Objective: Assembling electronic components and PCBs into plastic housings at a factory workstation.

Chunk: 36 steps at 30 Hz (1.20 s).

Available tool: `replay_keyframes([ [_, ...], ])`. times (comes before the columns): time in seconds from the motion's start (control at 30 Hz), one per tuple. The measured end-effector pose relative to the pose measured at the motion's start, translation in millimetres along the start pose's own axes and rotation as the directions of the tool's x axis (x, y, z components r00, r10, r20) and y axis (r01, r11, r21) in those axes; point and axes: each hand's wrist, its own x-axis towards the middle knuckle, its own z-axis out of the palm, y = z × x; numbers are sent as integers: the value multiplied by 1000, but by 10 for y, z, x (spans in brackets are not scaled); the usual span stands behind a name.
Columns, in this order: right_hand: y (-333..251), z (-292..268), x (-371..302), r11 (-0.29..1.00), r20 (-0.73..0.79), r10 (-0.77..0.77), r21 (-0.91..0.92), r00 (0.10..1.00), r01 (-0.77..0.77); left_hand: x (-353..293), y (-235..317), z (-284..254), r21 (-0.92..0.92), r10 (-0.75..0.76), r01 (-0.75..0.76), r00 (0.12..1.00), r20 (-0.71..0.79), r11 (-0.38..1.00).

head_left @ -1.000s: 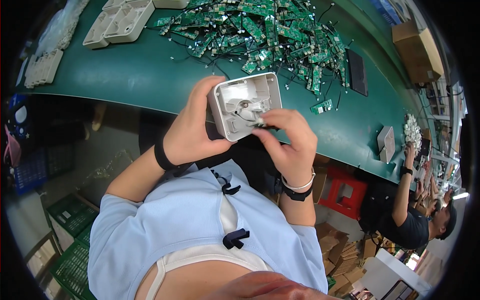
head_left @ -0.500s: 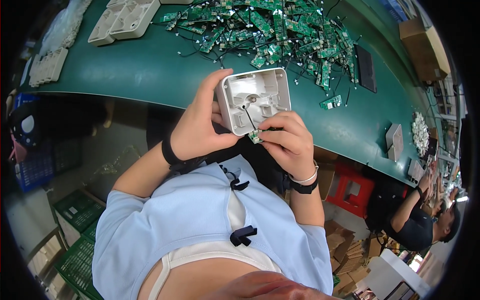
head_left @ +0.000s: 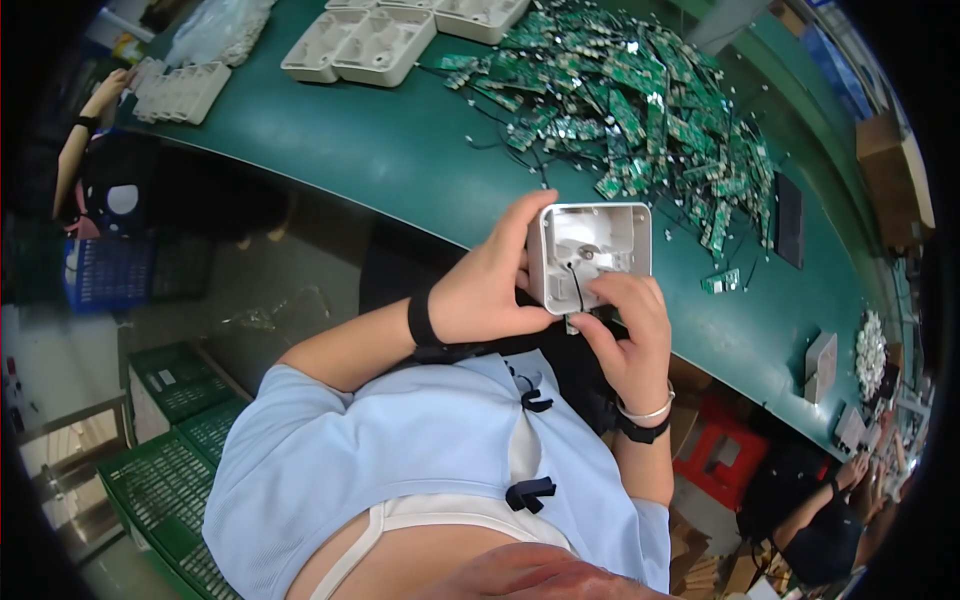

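**Housing being wired in mid-air**

White plastic housing (head_left: pixel 592 255) is hovering near the green bench (head_left: pixel 380 150), left hand (head_left: pixel 487 290) clenched round its side. Right hand (head_left: pixel 628 335) is pinching a black wire (head_left: pixel 577 288) inside; seating it calls for fingertip care.

bare green table (head_left: pixel 400 170) ahead, circuit board pile (head_left: pixel 650 110) crowding right, trays (head_left: pixel 360 45) beyond

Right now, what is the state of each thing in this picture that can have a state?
White plastic housing: held up above the table edge, open side facing the camera, a black wire inside.
Left hand: gripping the housing's left side.
Right hand: fingers pressing into the housing's lower part.
Green circuit boards: heaped loosely on the green table.
Empty white housings: lying open side up.
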Motion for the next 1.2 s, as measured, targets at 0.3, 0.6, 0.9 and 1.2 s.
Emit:
replay_keyframes([
  [0.3,39,-4,102,951,87,-232,-188,969,245,-29,139,-230,-13,-10,11,999,50,1000],
  [0.6,295,-1134,-565,805,-194,-154,-594,969,9,451,299,-1924,919,493,82,823,-281,387],
  [0.9,1516,-2668,-1649,447,-359,18,-832,933,-328,942,-121,-2944,906,241,355,882,-406,229],
  [1.2,1702,-2561,-1361,520,-328,20,-803,944,-290,1027,-73,-2766,829,123,559,822,-556,6],
])
